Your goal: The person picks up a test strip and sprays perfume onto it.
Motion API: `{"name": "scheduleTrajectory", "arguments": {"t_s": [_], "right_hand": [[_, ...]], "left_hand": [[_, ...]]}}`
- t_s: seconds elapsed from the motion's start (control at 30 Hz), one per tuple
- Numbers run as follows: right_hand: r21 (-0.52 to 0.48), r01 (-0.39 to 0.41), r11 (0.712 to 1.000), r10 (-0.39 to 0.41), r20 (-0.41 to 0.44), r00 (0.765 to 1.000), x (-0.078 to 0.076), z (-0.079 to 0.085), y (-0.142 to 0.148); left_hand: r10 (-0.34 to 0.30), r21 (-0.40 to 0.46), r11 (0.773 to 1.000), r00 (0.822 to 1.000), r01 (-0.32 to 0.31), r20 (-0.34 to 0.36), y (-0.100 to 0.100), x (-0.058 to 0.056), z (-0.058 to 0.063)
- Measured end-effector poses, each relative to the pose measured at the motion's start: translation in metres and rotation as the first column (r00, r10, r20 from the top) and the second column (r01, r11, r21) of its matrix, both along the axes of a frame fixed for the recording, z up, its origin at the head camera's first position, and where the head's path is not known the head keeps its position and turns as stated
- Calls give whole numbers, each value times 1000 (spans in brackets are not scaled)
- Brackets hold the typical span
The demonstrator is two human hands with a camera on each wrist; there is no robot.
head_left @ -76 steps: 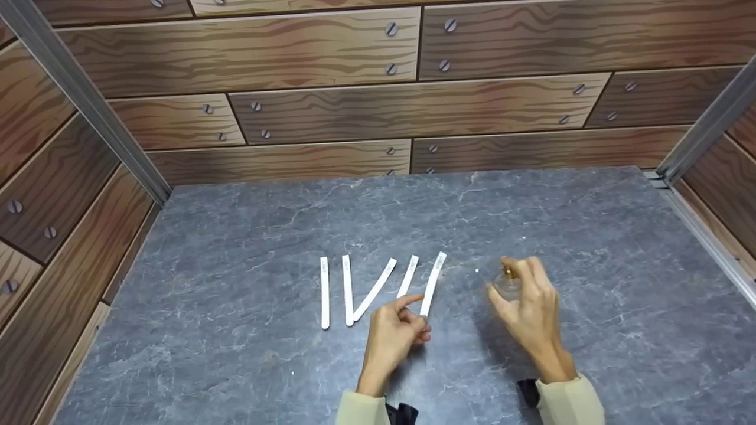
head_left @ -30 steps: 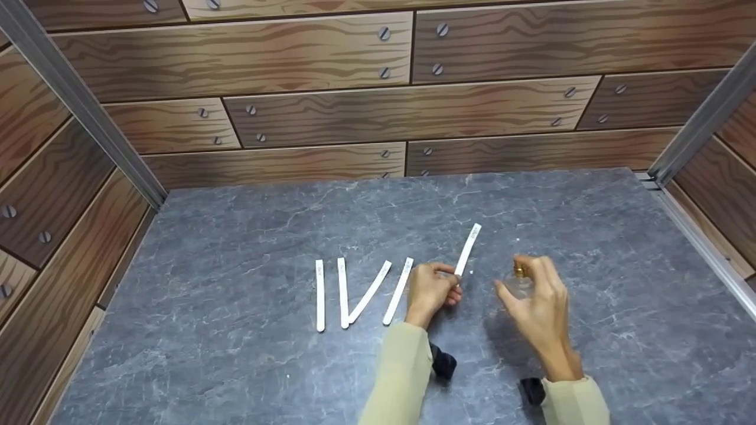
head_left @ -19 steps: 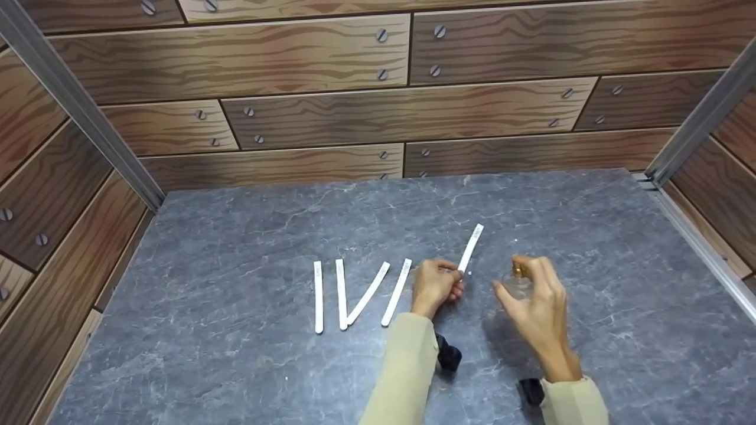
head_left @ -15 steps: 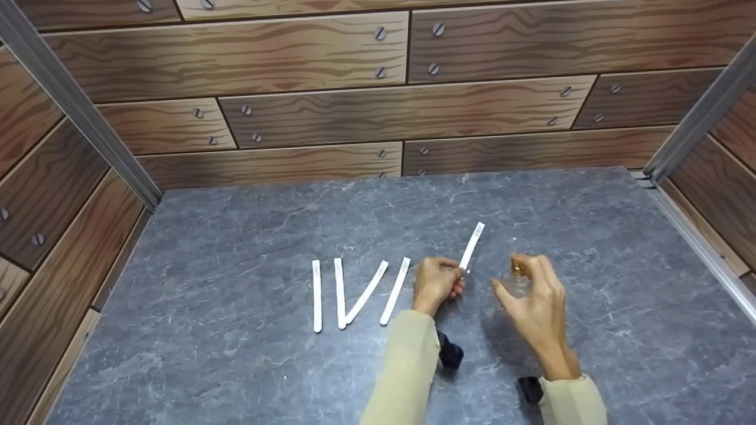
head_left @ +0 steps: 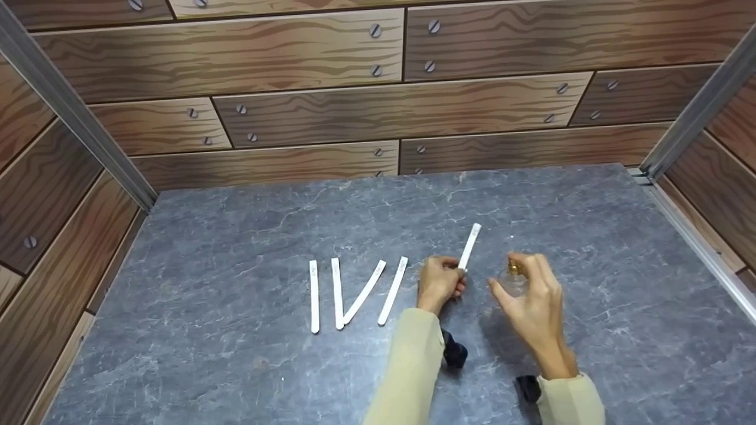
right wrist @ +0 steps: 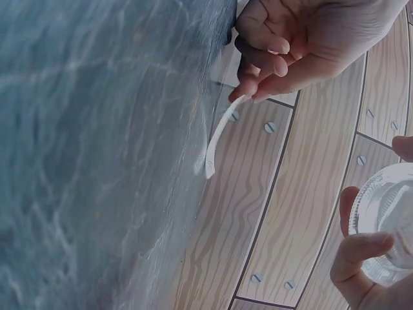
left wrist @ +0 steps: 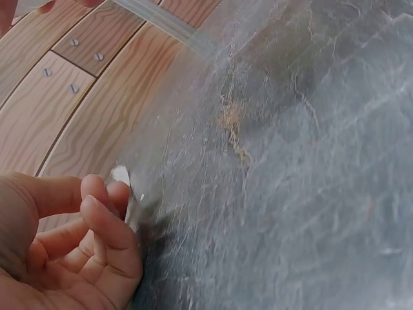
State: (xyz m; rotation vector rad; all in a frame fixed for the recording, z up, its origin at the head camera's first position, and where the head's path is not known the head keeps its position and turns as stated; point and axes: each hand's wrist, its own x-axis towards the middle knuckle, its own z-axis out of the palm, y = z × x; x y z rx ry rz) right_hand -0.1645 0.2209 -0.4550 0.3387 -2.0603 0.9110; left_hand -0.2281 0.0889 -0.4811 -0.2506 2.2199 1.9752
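My left hand (head_left: 438, 284) pinches the lower end of a white paper perfume test strip (head_left: 471, 245) between thumb and fingers. Small print marks the strip's far end, which points up and away; in the right wrist view the strip (right wrist: 219, 135) bows slightly. To its right, my right hand (head_left: 540, 307) holds a clear glass perfume bottle (head_left: 515, 285) with a gold spray neck, fingers over the top and thumb at its side. The round, ribbed glass base (right wrist: 386, 213) shows in the right wrist view. Strip and bottle are apart.
Several more white test strips (head_left: 314, 298) lie on the grey marbled table (head_left: 236, 366) left of my hands, two of them meeting in a V. Wood-patterned panels (head_left: 307, 112) and metal corner posts (head_left: 697, 118) enclose the table. Tiny white specks dot its surface.
My left hand has taken hold of the rightmost strip and brought it right and forward, near the bottle. In the last half second both hands have hardly moved; the right still holds the bottle.
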Motion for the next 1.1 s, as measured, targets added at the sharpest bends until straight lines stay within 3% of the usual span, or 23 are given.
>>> {"name": "scheduleTrajectory", "arguments": {"t_s": [0.2, 0.47, 1.1], "right_hand": [[-1, 11, 1000, -11, -2, 1000, 0, -1, -1], [2, 11, 1000, -11, 5, 1000, 0, 0, 0], [-10, -4, 1000, 4, 0, 1000, 0, -1, 0]], "left_hand": [[29, 42, 999, 999, -30, 28, -2, 2, 0], [-26, 106, 994, 999, 21, 45, -14, 8, 9], [-81, -51, 995, 997, 80, -17, -49, 27, 20]]}}
